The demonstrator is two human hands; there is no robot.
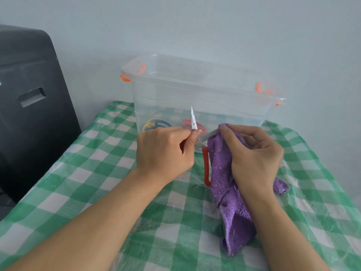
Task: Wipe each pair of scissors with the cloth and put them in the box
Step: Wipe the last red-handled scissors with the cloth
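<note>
Fingers (pixel 224 132) of R hand (pixel 256 155) pinch purple cloth (pixel 224 173) round one blade of red-handled scissors (pixel 205 151); L hand (pixel 164 151) grips other handle, free blade up. Wrapped blade runs up-right; wipe along it prob. next. Box (pixel 205 90) just behind.

The open scissors (pixel 197 133) have bright, smooth metal blades and glossy red plastic handles. The purple terry cloth (pixel 232 202) looks rough, nubbly and flecked with lint. The clear plastic box (pixel 205 89) shines faintly, with orange plastic clips. A green-and-white checked woven tablecloth (pixel 97 173), matt and slightly fuzzy, covers the table.
</note>
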